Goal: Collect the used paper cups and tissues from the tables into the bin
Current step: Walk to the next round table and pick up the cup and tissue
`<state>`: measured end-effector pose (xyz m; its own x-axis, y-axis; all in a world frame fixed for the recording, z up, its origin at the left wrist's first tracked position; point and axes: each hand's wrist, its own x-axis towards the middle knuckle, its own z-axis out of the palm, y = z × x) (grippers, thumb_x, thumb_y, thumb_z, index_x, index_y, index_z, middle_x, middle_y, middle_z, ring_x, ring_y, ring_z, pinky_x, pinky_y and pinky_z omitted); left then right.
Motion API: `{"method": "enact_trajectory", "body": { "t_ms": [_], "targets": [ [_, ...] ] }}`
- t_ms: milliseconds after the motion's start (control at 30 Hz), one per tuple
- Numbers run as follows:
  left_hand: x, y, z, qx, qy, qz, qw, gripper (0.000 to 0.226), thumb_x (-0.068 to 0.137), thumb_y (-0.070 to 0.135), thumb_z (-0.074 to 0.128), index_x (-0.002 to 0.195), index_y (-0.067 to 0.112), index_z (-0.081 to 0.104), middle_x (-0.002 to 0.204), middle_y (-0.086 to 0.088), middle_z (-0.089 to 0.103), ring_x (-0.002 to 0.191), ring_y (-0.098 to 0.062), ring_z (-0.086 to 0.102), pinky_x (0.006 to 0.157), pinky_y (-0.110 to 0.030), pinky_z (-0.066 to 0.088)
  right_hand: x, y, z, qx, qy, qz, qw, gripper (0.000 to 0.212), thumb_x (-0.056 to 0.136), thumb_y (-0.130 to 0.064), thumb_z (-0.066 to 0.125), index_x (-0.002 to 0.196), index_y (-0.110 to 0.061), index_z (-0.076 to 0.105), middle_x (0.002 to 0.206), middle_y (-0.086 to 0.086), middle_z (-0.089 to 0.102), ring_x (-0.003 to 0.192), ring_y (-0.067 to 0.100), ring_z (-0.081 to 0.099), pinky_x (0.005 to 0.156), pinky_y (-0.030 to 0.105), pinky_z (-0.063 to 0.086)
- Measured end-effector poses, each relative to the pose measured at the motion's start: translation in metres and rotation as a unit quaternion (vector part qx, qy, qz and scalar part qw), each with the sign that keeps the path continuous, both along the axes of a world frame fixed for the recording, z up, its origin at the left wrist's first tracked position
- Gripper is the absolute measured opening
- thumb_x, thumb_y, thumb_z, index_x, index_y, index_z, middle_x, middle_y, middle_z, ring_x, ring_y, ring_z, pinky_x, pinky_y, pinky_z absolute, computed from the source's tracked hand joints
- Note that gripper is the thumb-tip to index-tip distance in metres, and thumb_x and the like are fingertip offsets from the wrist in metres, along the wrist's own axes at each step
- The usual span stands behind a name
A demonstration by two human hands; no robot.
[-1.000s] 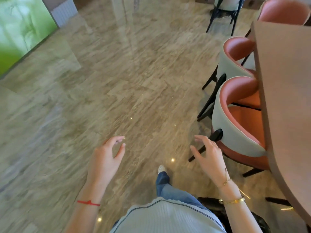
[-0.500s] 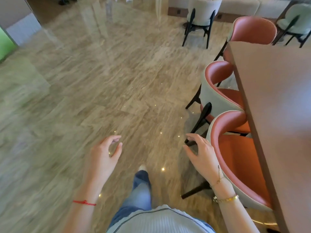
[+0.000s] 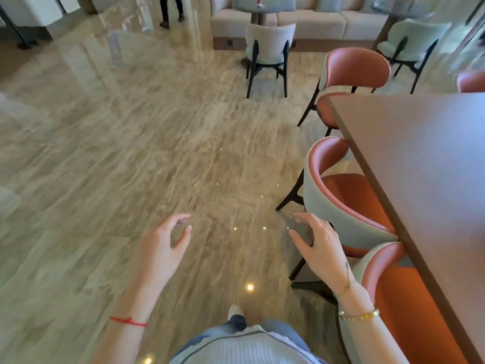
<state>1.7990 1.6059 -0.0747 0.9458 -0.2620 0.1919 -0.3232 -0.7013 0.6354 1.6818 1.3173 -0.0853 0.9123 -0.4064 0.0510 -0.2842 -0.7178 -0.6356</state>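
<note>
No readable text, label, brand, number or sign anywhere in view. Small red-and-white item (image 3: 259,0) on the far round dark table (image 3: 252,7) too distant and blurred to make out any print.

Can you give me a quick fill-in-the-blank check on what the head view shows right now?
1. Both the left hand and the right hand hold ____.
2. The long brown table lies on the person's ____ side.
3. The thread bracelet on the left wrist is ____.
4. The small red item stands on the far ____ table.

Missing: nothing; right; red; round
</note>
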Motion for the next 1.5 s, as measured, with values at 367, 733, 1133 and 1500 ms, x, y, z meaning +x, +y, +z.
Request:
{"method": "enact_trajectory", "body": {
  "t_ms": [367,733,1133,1500],
  "targets": [
    [0.228,-0.093,-0.012,0.008,0.007,-0.053,0.999,0.021,0.086,0.022,0.068,0.107,0.023,0.068,0.099,0.009,0.072,0.09,-0.012,0.067,0.08,-0.03,0.053,0.196,-0.079,-0.016,0.014,-0.002,-0.056,0.998,0.032,0.089,-0.03,0.062,0.12,-0.023,0.057,0.109,-0.013,0.061,0.111,0.01,0.054,0.091,0.019,0.038],
    [0.488,-0.241,-0.006,0.005,0.002,-0.047,0.999,0.019,0.086,0.022,0.068,0.105,0.026,0.068,0.096,0.015,0.07,0.083,0.002,0.056,0.071,-0.007,0.039,0.461,-0.237,-0.014,-0.001,-0.003,-0.063,0.998,0.035,0.088,-0.026,0.063,0.122,-0.019,0.057,0.115,-0.009,0.061,0.114,0.012,0.051,0.091,0.016,0.031],
    [0.73,-0.369,-0.025,0.01,0.017,-0.031,0.999,0.02,0.085,0.03,0.065,0.105,0.033,0.066,0.095,0.022,0.066,0.082,0.003,0.059,0.069,-0.005,0.038,0.704,-0.368,-0.021,0.0,0.013,-0.057,0.998,0.035,0.09,-0.029,0.06,0.123,-0.021,0.055,0.118,-0.009,0.06,0.117,0.012,0.049,0.094,0.021,0.036],
    [1.019,-0.533,-0.004,0.018,-0.003,-0.093,0.995,0.021,0.085,0.018,0.069,0.106,0.021,0.069,0.1,0.008,0.072,0.089,-0.011,0.067,0.076,-0.023,0.048,0.962,-0.506,-0.014,-0.002,-0.008,-0.103,0.995,0.036,0.09,-0.033,0.06,0.124,-0.023,0.054,0.117,-0.01,0.061,0.116,0.008,0.05,0.092,0.019,0.034]
  ]
}}
